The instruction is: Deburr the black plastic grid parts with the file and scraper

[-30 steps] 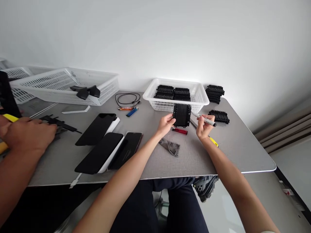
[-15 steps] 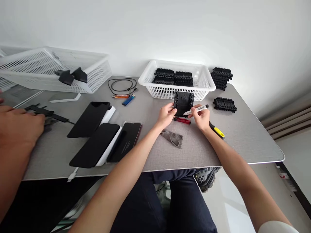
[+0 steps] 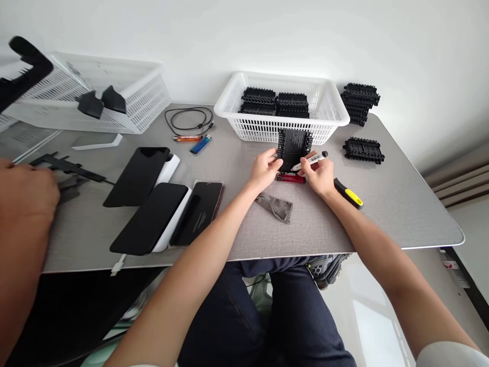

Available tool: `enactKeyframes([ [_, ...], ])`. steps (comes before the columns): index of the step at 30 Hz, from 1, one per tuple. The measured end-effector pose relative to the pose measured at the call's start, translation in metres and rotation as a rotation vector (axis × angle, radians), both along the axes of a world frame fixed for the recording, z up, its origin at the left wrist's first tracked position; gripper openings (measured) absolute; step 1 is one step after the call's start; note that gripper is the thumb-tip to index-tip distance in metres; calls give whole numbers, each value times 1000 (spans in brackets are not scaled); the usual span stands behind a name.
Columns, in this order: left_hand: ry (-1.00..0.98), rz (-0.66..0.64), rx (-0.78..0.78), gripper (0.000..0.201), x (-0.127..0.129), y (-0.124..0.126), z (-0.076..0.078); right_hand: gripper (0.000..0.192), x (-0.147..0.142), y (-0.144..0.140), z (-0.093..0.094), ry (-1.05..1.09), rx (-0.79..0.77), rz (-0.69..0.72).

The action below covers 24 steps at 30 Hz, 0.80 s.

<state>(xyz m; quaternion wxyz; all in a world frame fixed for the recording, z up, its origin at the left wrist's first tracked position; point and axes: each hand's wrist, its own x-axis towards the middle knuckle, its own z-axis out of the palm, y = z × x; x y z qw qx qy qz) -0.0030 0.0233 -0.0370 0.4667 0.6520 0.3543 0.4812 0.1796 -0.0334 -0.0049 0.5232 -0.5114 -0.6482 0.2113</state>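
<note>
My left hand point(image 3: 266, 168) grips the left edge of a black plastic part point(image 3: 294, 145) with toothed sides and holds it tilted up above the table. In my right hand point(image 3: 320, 176) is a white marker pen point(image 3: 311, 160), its tip at the lower part of the black piece. A red lighter-like object point(image 3: 291, 178) lies just below the part. Nearer to me rests a crumpled grey cloth point(image 3: 275, 206). Beside my right wrist is a black and yellow handle point(image 3: 348, 194), partly covered by the wrist.
A white basket point(image 3: 282, 127) with several black parts stands behind my hands. More parts point(image 3: 359, 102) are stacked at right, with a single one point(image 3: 364, 150) in front. Phones point(image 3: 198, 211), lighters point(image 3: 200, 144) and a cable point(image 3: 189, 118) lie left. A co-worker's hand point(image 3: 28, 191) is near calipers point(image 3: 71, 167).
The view has shifted slightly, moving the scene up. At the far left a black part has come into view above the baskets. My hands keep the same hold on the part and marker.
</note>
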Motion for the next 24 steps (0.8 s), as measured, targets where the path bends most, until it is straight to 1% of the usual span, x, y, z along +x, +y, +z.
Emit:
enactKeyframes([
  [4,-10,-6,3,46,0,3,-3,36,-1,1,-1,-3,3,-1],
  [9,29,22,9,41,-1,5,-4,36,-1,2,0,17,-14,6],
  [13,53,66,5,38,-1,4,-5,38,2,1,1,114,-28,56],
  [15,36,81,-1,39,0,5,-6,39,3,2,0,202,9,64],
  [18,7,75,-31,40,1,5,-7,47,3,2,-2,276,48,65],
  [21,-4,55,-74,40,1,5,-7,49,3,0,-5,208,30,92],
  [24,-12,58,-87,41,2,6,-8,43,2,-4,-6,80,33,90],
])
